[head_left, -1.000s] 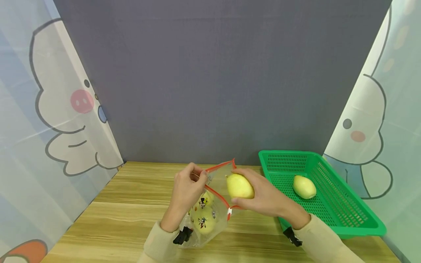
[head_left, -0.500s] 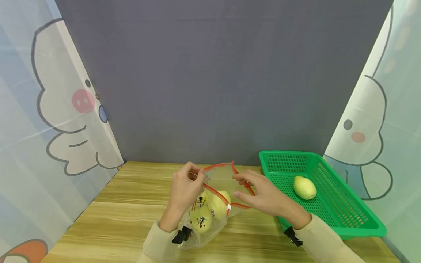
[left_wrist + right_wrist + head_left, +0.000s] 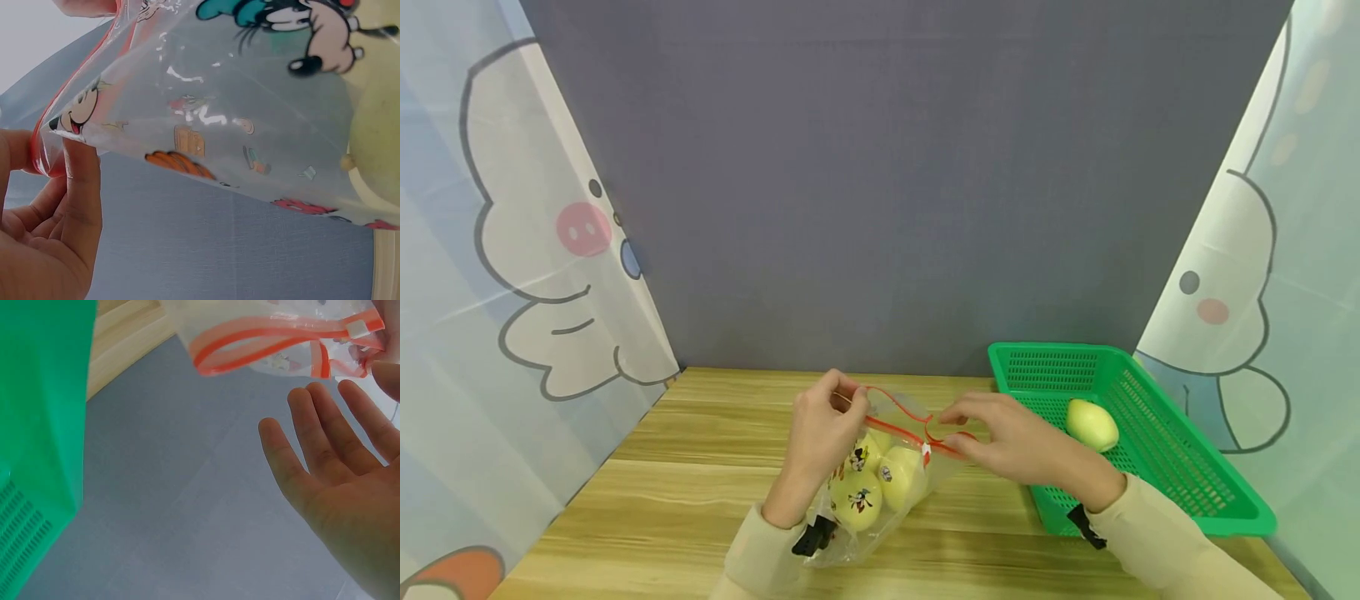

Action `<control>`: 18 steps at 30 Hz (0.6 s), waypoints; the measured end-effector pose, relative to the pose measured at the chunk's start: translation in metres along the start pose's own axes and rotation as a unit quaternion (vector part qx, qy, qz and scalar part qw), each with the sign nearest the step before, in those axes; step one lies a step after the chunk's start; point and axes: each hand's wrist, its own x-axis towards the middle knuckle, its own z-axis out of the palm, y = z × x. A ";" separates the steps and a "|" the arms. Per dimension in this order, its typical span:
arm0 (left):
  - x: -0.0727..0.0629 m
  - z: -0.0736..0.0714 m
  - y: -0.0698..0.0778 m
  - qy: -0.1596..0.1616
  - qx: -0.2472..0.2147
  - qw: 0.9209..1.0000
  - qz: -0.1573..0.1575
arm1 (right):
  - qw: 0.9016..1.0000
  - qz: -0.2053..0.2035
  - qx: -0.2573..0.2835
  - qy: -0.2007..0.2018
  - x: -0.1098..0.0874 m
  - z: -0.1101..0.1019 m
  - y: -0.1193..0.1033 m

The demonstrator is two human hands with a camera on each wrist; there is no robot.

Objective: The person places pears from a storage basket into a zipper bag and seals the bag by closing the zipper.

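A clear zip bag [image 3: 887,527] with cartoon prints and a red zip edge [image 3: 895,429] stands on the table, several yellow pears [image 3: 856,500] inside. My left hand [image 3: 827,425] pinches the bag's edge at its left end; the left wrist view shows fingers [image 3: 82,200] at the red strip. Spread and holding nothing, my right hand [image 3: 1015,437] is at the right end of the bag's mouth. In the right wrist view its fingers [image 3: 322,434] are apart from the red strip, below the white slider [image 3: 357,329]. The mouth gapes at the right end.
To the right stands a green plastic basket [image 3: 1067,344] with one yellow pear [image 3: 1092,425] in it. The wooden table [image 3: 700,467] ends at a grey backdrop [image 3: 880,208]. Printed curtains [image 3: 572,333] hang on both sides.
The right hand has let go of a pear, which dropped into the bag beside the others. That hand then drew slightly right, and the bag's mouth narrowed. The left hand kept its hold.
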 end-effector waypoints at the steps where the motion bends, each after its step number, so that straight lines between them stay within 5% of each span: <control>1: 0.000 0.000 0.000 0.001 0.001 1.000 0.000 | 1.000 0.001 -0.014 -0.002 0.000 -0.002 0.000; 12: -0.001 0.002 0.002 -0.012 -0.001 1.000 -0.006 | 0.992 0.008 -0.122 -0.024 -0.004 -0.015 0.006; 18: -0.004 0.007 0.004 -0.028 0.002 1.000 0.006 | 0.988 0.045 -0.145 -0.031 -0.008 -0.021 0.010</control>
